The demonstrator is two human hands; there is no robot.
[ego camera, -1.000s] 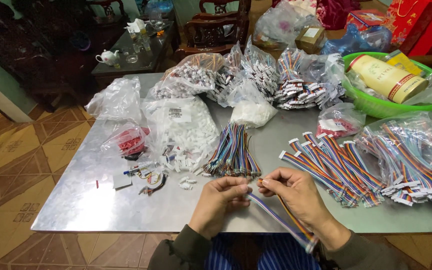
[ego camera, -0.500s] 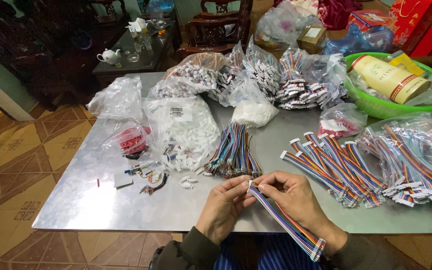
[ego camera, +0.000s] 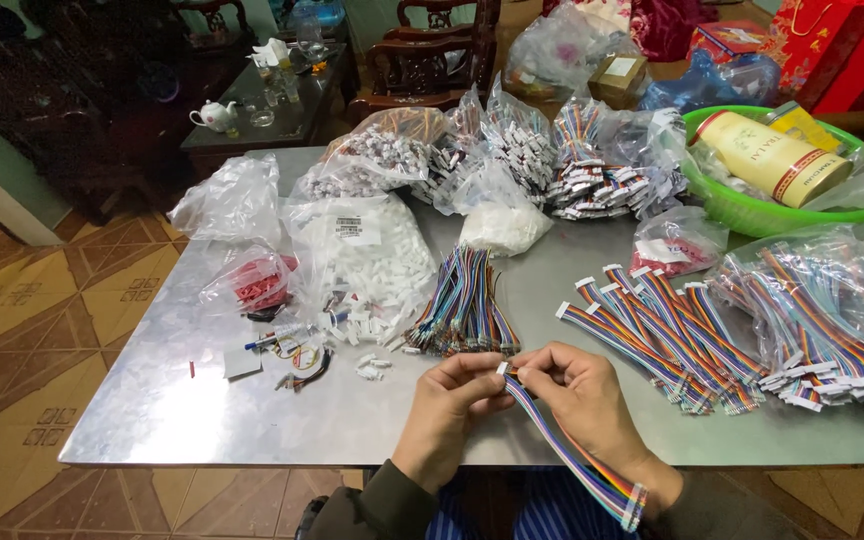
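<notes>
Holding the rainbow ribbon cable [ego camera: 567,450] by its upper end, both hands meet just in front of the near edge of the metal table [ego camera: 152,400]. The left hand [ego camera: 449,405] has its fingers curled shut, thumb and forefinger pinching at the cable's tip, where a small white connector housing [ego camera: 502,369] shows. The right hand [ego camera: 582,395] is also closed, its fingertips gripping the flat cable right behind that tip; the rest of the cable runs down over the right wrist and ends in a second connector near the lap.

To do this well, I judge that the wires should stay flat and in colour order, with the right fingers close behind the tip so the strands cannot buckle. The housing should be square to the cable, not tilted. Whether the ends are fully seated cannot be told here; the fingers hide the joint.

Just beyond the hands lies a loose bundle of coloured wires [ego camera: 462,310], with a few loose white housings [ego camera: 372,365] to its left. To the right, a row of finished ribbon cables [ego camera: 662,335] lies fanned out, well apart from the green basin [ego camera: 752,215].
</notes>
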